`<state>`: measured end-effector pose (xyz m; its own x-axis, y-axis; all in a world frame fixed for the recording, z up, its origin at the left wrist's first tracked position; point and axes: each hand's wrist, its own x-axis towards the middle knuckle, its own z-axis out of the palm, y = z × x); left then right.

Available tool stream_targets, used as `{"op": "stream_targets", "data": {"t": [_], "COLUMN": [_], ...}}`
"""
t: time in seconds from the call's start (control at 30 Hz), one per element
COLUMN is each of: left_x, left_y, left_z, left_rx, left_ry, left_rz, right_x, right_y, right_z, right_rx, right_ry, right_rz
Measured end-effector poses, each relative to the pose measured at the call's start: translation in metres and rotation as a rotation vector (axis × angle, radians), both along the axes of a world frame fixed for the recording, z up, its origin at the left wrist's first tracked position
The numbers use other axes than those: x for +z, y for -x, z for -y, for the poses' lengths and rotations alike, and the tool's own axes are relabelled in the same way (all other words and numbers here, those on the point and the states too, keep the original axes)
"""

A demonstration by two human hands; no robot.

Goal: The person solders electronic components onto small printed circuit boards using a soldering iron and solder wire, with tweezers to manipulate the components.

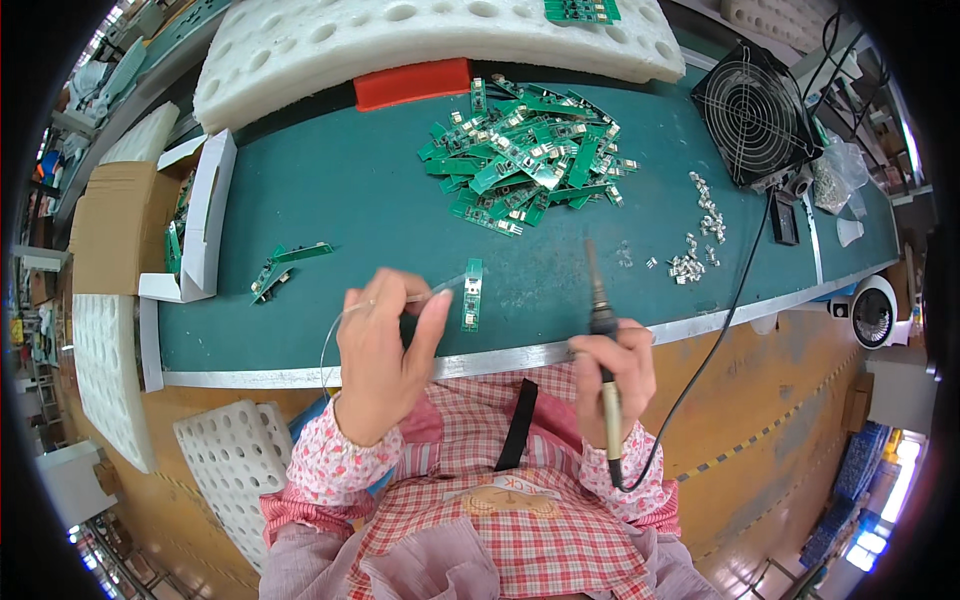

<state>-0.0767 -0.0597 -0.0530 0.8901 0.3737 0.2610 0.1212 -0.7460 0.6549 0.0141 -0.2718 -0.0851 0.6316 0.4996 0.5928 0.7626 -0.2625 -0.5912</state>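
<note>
Small green circuit board lying flat near the front edge of the bench, just right of the left hand. Left hand pinched shut on a thin solder wire, its end reaching toward the board. Right hand clenched around a soldering iron, tip raised clear of the board. Heap of green boards toward the back edge; small metal parts scattered right; black fan at the back right corner; open cardboard box at the left end.

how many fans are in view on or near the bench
2. A black square fan with a wire grille stands at the bench's far right corner; a small round white fan sits lower, off the bench's right end. Others may be hidden beyond the picture's rim.
</note>
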Motion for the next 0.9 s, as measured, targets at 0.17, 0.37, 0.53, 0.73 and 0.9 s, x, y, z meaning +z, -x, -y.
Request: {"op": "stream_targets", "data": {"t": [0.17, 0.37, 0.53, 0.73, 0.9], "left_x": [0.005, 0.009, 0.015, -0.007, -0.012], "left_y": [-0.023, -0.045, -0.039, -0.025, -0.024], "left_z": [0.008, -0.025, -0.015, -0.002, 0.003], "left_rx": [-0.063, -0.549, -0.345, -0.087, -0.241], "left_ry": [-0.238, -0.308, -0.144, 0.071, -0.09], "left_rz": [-0.057, -0.005, 0.086, 0.067, 0.131], "right_x": [-0.004, -0.002, -0.003, -0.003, 0.003], "right_y": [0.005, 0.009, 0.013, 0.016, 0.011], "right_z": [0.014, 0.018, 0.008, -0.017, -0.001], "right_rx": [-0.159, -0.172, -0.213, -0.112, -0.049], "right_ry": [-0.075, -0.08, -0.049, -0.081, -0.129], "right_rz": [-0.126, -0.152, -0.151, -0.133, -0.018]}}
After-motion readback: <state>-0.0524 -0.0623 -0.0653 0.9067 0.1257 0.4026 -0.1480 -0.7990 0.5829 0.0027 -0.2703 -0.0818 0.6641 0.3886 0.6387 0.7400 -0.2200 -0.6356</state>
